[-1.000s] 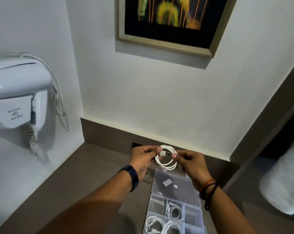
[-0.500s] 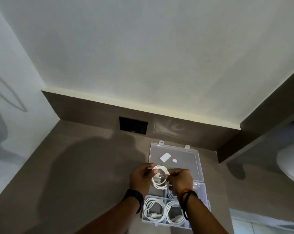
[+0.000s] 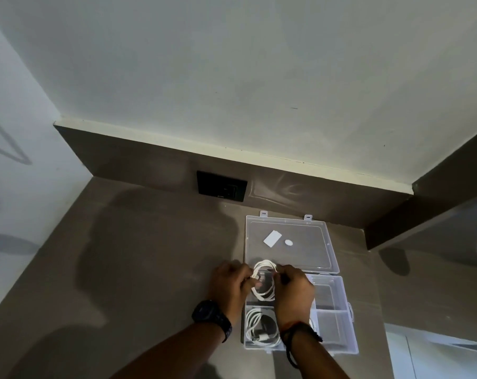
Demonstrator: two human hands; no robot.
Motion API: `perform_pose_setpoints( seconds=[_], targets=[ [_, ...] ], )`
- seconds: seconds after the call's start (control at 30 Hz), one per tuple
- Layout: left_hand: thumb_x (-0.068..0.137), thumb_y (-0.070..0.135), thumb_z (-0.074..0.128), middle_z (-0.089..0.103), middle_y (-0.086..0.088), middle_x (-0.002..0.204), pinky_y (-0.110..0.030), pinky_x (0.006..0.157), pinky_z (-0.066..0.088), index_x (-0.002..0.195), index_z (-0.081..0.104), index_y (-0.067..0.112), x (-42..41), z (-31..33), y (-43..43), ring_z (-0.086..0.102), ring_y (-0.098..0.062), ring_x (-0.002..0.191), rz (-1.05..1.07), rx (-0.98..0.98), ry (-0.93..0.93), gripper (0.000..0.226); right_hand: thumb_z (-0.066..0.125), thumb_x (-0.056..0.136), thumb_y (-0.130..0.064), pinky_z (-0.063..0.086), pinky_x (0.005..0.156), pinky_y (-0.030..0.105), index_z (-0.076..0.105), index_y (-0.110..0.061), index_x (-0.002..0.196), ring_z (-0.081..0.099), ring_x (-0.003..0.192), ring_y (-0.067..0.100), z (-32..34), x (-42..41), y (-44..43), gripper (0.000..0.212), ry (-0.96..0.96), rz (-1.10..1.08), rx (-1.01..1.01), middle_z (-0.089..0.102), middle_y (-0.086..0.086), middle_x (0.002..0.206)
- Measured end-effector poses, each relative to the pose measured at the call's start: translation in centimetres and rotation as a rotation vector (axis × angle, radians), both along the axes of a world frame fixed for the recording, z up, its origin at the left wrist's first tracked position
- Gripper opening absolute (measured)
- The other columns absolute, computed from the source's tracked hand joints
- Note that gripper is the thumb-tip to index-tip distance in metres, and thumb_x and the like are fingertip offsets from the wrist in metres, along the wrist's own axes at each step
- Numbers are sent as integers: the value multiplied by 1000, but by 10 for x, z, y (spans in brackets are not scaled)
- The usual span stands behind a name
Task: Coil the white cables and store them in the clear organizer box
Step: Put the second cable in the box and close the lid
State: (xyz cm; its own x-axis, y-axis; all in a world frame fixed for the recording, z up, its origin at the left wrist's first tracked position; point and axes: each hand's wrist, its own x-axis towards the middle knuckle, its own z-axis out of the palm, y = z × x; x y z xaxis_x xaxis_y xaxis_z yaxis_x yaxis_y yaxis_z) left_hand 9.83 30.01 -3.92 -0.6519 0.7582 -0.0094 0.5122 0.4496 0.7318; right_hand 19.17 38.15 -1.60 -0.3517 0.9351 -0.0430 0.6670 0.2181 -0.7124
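A coiled white cable [image 3: 265, 280] hangs between my two hands, just above the far-left compartment of the clear organizer box [image 3: 338, 318]. My left hand [image 3: 230, 287] pinches the coil's left side near a connector. Gripping the right side is my right hand [image 3: 293, 292]. Another coiled white cable [image 3: 259, 328] lies in the near-left compartment. The box lid [image 3: 314, 242] lies open flat behind the box, with two small white stickers on it. My right wrist hides part of the middle compartments.
The box sits on a brown counter [image 3: 139, 269] in a wall corner. A black wall socket [image 3: 221, 186] is set in the brown backsplash behind it. A lower ledge [image 3: 434, 283] lies to the right, and a white object shows at the right edge.
My view tilted down from the picture and wall hairdryer to the counter. Both hands lowered the coiled cable from in front of the wall to just above the box's far-left compartment.
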Motion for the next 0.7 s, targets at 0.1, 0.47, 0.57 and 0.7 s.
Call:
perform_pose_setpoints(
  seconds=[0.1,0.47,0.57,0.7],
  targets=[
    [74,16,71,69,-1,71,-39,74,51,71,68,15,-5,7,-5,60,-26,80,-190,-80,288,4,62,81,5,53,70,38,70,-5,84,64,75,30,2,0,-9,13,-3,18,60,70,14,85],
    [84,33,60,58,1,117,-37,88,37,107,63,24,-11,13,-2,48,-25,109,-211,-275,382,24,56,80,8,52,69,38,68,-6,86,61,78,28,0,9,-23,19,-193,301,69,66,13,93],
    [91,28,51,60,0,121,-35,92,37,121,57,26,-13,7,2,47,-26,115,-286,-294,378,31,56,81,6,53,72,39,68,-8,88,63,81,29,2,8,-23,19,-260,322,74,67,12,95],
    [72,25,71,68,0,79,-34,65,50,77,74,23,-14,15,1,64,-28,81,-367,-219,487,7,64,80,-4,52,73,37,68,-11,91,64,88,31,4,11,-23,14,-444,391,136,69,10,96]
  ],
)
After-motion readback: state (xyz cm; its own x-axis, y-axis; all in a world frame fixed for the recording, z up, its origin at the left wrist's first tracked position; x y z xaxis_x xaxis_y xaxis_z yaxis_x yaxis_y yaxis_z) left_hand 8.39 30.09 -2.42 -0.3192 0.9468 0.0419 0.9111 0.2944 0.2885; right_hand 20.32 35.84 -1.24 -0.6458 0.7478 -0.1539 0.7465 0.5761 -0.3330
